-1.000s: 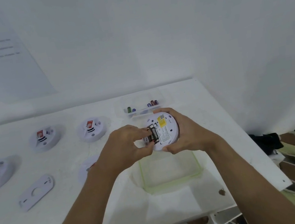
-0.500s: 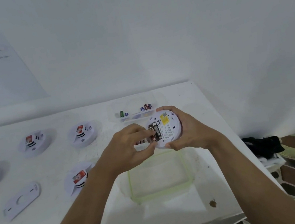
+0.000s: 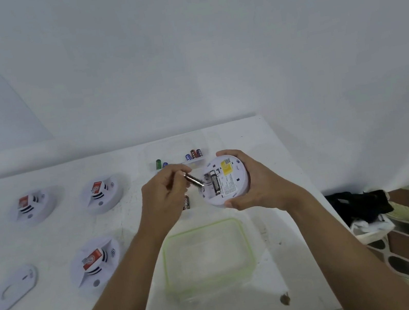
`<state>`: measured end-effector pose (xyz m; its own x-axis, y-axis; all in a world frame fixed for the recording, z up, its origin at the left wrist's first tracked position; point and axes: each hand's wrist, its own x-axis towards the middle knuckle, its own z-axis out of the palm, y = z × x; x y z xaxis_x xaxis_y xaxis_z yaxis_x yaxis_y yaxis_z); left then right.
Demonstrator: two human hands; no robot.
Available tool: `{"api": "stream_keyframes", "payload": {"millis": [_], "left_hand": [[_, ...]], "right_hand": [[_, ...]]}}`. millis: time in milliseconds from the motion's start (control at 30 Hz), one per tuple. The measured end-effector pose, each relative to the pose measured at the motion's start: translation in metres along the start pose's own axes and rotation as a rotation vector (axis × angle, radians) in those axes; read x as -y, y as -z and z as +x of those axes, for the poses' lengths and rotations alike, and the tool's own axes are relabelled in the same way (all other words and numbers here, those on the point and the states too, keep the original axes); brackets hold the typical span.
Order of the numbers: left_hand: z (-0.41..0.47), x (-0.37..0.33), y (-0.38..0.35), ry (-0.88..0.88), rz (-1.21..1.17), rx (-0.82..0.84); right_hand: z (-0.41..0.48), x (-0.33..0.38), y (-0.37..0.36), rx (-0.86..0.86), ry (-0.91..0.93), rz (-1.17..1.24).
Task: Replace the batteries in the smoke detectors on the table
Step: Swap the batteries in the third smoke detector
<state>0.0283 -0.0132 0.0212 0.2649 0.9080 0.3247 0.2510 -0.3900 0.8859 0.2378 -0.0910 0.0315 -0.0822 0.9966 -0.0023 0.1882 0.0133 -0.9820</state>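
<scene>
My right hand (image 3: 250, 187) grips a round white smoke detector (image 3: 226, 179), back side up, with a yellow label and an open battery bay. One black battery (image 3: 215, 182) lies in the bay. My left hand (image 3: 163, 197) pinches a second battery (image 3: 194, 180), tilted, its tip at the bay's left edge. Another black battery (image 3: 186, 202) lies on the table (image 3: 49, 235) below my left hand. Three more detectors stand face up on the left: two at the back (image 3: 34, 206) (image 3: 101, 193) and one nearer (image 3: 95, 262).
A clear tray with several coloured batteries (image 3: 192, 154) sits at the back. An empty green-rimmed clear container (image 3: 207, 258) lies near the front. A white mounting plate (image 3: 8, 293) lies at the left. The table's right edge drops to a patterned floor with dark cloth (image 3: 360, 203).
My left hand has pulled one battery up and out of the bay's left slot; it was seated a second ago. The camera view shifted right, revealing the nearer detector.
</scene>
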Motion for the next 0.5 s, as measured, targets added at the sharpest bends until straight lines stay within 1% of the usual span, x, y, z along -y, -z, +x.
{"api": "stream_keyframes", "payload": {"millis": [67,133,200,300,367,433,500], "left_hand": [[0.007,0.000,-0.002,0.033,0.046,-0.048],[0.014,0.002,-0.002,0.056,0.180,-0.012],[0.022,0.006,-0.001,0.055,0.368,0.128],[0.032,0.011,-0.004,0.085,0.654,0.402],[0.037,0.013,-0.009,0.100,0.801,0.531],[0.040,0.014,-0.013,0.134,0.834,0.588],[0.043,0.013,-0.015,0.143,0.846,0.589]], "right_hand": [[0.001,-0.002,0.002,-0.005,-0.002,0.002],[0.003,-0.003,0.004,-0.018,-0.004,0.002],[0.004,-0.003,0.005,-0.034,0.001,0.001],[0.008,-0.003,0.008,-0.055,0.006,-0.014],[0.009,-0.003,0.009,-0.057,0.009,-0.019],[0.010,-0.002,0.010,-0.058,0.012,-0.019],[0.010,-0.002,0.010,-0.061,0.017,-0.014]]}}
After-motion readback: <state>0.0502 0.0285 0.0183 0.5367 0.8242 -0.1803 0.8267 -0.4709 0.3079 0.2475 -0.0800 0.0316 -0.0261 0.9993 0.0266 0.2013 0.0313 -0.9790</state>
